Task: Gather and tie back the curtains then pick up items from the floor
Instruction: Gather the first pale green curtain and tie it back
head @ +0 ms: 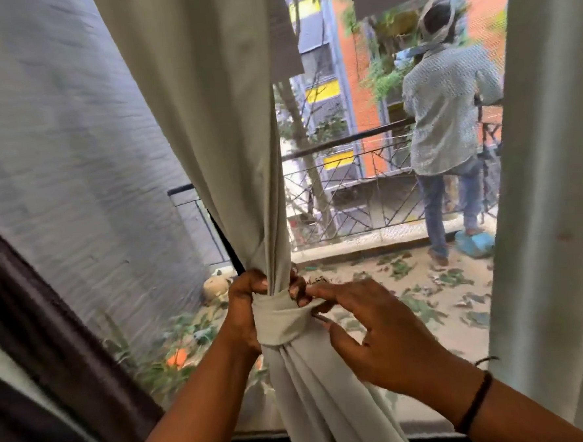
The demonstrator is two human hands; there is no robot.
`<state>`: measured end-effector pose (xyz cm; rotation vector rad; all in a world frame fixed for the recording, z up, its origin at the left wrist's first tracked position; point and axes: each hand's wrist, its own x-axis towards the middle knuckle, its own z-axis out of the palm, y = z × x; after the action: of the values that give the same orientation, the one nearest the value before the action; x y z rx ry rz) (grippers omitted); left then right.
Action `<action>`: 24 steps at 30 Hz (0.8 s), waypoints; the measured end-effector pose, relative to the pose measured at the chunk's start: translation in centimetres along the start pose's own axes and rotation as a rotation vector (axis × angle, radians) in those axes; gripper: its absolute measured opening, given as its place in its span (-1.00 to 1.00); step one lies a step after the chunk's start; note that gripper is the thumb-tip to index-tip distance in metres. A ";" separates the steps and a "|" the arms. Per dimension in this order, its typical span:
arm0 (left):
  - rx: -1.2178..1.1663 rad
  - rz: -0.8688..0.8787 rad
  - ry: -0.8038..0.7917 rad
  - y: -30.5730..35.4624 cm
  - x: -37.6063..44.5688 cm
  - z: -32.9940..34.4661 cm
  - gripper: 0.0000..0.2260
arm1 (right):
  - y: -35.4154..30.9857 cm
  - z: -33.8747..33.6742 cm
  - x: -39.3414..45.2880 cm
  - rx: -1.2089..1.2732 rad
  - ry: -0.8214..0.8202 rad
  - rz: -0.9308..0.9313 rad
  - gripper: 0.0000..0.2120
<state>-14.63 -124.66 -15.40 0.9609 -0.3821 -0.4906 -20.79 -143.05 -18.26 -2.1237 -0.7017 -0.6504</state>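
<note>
A pale grey-green curtain (216,123) hangs in front of a window and is bunched into a narrow neck at the middle of the view. A band of the same cloth (282,324) is wrapped around that neck as a knot. My left hand (243,312) is closed around the gathered cloth from the left, just above and behind the band. My right hand (375,332) is at the band's right side, thumb and forefinger pinching its edge. A second curtain (550,184) hangs loose at the right edge.
A dark window frame (51,338) runs along the left and bottom. Outside, a balcony floor (423,281) is strewn with leaves, with a metal railing (349,183). A person (448,125) stands at the railing, back turned. A blue bag (475,242) lies by their feet.
</note>
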 end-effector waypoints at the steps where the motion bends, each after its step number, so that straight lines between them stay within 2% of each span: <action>1: -0.003 -0.003 -0.031 0.1 0.0 0.1 -0.67 | 0.1 -0.2 0.1 -0.075 0.037 -0.071 -0.68; 4: 0.026 -0.048 -0.067 0.1 0.0 0.7 -0.67 | 0.0 -0.8 0.4 -0.186 0.155 -0.228 -0.83; 6: -0.008 -0.033 -0.055 0.2 -0.6 0.7 -0.68 | -0.2 -0.5 0.3 -0.159 0.101 -0.312 -0.79; 10: 0.001 -0.003 -0.012 0.0 -0.7 0.7 -0.69 | 0.1 0.6 -0.7 -0.129 -0.020 -0.339 -0.78; 13: 0.005 0.031 0.006 0.1 -0.7 0.5 -0.69 | 0.8 1.2 -0.7 -0.177 -0.035 -0.377 -0.71; 20: 0.011 0.052 -0.015 -0.4 0.1 0.2 -0.69 | 2.0 2.4 -1.3 -0.155 0.078 -0.434 -0.73; 23: -0.012 0.057 0.004 -0.7 0.3 -0.1 -0.69 | 2.1 2.6 -1.7 -0.200 0.153 -0.484 -0.84; 24: -0.011 0.065 0.013 -0.8 0.3 -0.1 -0.69 | 2.2 2.5 -1.8 -0.206 0.171 -0.486 -0.79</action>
<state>-14.53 -125.10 -16.09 0.9381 -0.3974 -0.4267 -20.09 -142.68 -21.93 -2.0554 -1.1061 -1.1947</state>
